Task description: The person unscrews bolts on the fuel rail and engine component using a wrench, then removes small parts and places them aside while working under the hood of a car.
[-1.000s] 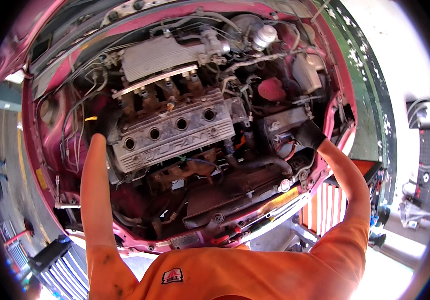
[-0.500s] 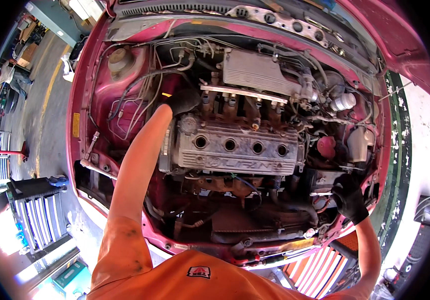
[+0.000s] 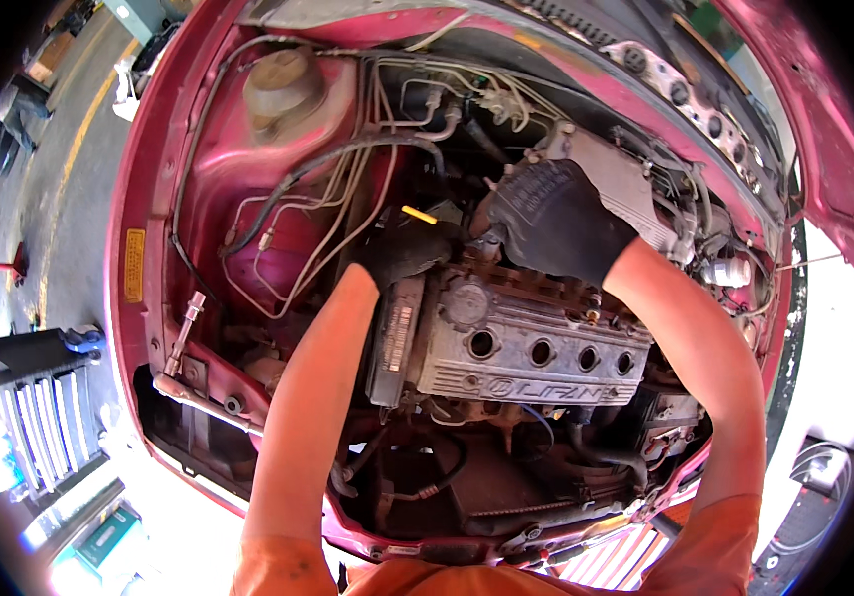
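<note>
Both my hands wear black gloves and reach to the back left corner of the engine (image 3: pixel 536 338) in a red car's engine bay. My left hand (image 3: pixel 407 250) is down beside the dark cover at the engine's left end, close to a short yellow bar (image 3: pixel 419 214). Its fingers are lost in shadow. My right hand (image 3: pixel 556 221) lies over the left end of the grey ribbed intake cover (image 3: pixel 618 181). Its fingers curl down toward metal parts behind the valve cover (image 3: pixel 526 372), and what they grip is hidden. Several round holes line the valve cover.
A ratchet with an extension (image 3: pixel 193 387) rests on the left front edge of the bay. A flat metal gasket (image 3: pixel 680 94) lies by the windscreen. Metal pipes (image 3: pixel 347 189) run along the left side. A tool cabinet (image 3: pixel 44 417) stands at the left.
My right hand has left the battery area at the front right and come over to the back of the engine beside my left hand. The view has shifted left and closer.
</note>
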Tool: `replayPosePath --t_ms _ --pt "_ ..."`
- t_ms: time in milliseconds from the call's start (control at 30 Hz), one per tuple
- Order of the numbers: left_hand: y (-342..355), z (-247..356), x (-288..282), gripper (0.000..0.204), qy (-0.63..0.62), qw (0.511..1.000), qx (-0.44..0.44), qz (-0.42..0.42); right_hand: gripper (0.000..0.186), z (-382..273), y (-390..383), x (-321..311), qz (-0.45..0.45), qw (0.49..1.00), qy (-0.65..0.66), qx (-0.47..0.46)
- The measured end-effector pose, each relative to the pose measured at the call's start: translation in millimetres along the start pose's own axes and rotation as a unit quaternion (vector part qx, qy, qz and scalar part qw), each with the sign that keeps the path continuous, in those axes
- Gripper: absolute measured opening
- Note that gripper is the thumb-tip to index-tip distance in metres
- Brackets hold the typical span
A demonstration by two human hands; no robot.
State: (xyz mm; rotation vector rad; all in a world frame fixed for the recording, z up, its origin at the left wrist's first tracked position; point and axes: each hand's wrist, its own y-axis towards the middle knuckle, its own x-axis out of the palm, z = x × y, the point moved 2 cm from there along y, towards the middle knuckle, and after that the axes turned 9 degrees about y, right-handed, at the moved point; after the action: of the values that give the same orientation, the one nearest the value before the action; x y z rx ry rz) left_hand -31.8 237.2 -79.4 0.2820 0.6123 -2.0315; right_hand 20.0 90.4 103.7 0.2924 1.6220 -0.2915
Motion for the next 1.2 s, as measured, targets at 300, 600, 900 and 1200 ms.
replayPosePath --t_ms 300,600,900,1200 --pt "5 7 4 0.033 0.142 0.974 0.083 0.153 0.019 -23 74 33 -0.178 0.983 -0.036 -0.035" --pt "11 11 1 0.038 0.1 0.994 0.033 0.015 0.011 -27 67 22 -0.288 0.952 -0.103 0.002" --pt "7 23 4 0.049 0.108 0.993 0.004 0.041 0.019 -48 66 22 -0.314 0.939 -0.132 0.037" --pt "0 35 7 0.053 0.121 0.988 -0.044 0.08 0.048 -78 126 -15 -0.025 0.92 -0.38 -0.097"
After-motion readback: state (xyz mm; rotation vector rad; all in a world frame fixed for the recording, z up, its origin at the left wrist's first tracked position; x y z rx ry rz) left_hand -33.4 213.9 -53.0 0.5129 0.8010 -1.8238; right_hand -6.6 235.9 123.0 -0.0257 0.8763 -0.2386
